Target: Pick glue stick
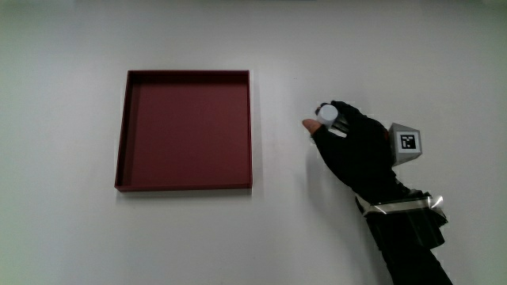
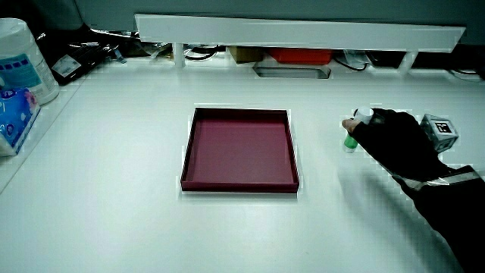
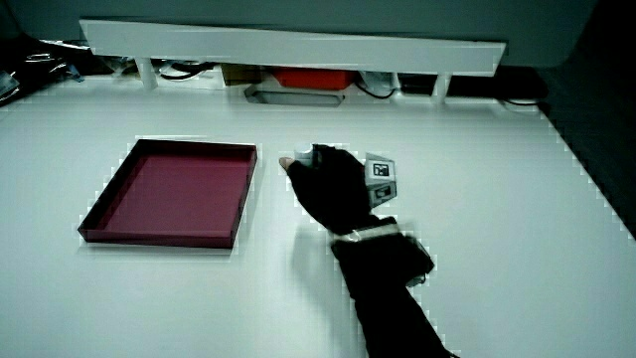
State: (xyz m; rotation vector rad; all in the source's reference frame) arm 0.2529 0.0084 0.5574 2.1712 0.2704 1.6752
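hand is gripping the glue stick, fingers closed around it, beside the red tray on the white worktop. glue stick is standing upright, white cap showing from above; in a side view its green body is sitting at worktop level, can't tell if it's touching. tray is lying flat, well apart from the hand. patterned cube is riding on the back of the glove. a wipes canister is standing at the worktop's edge.
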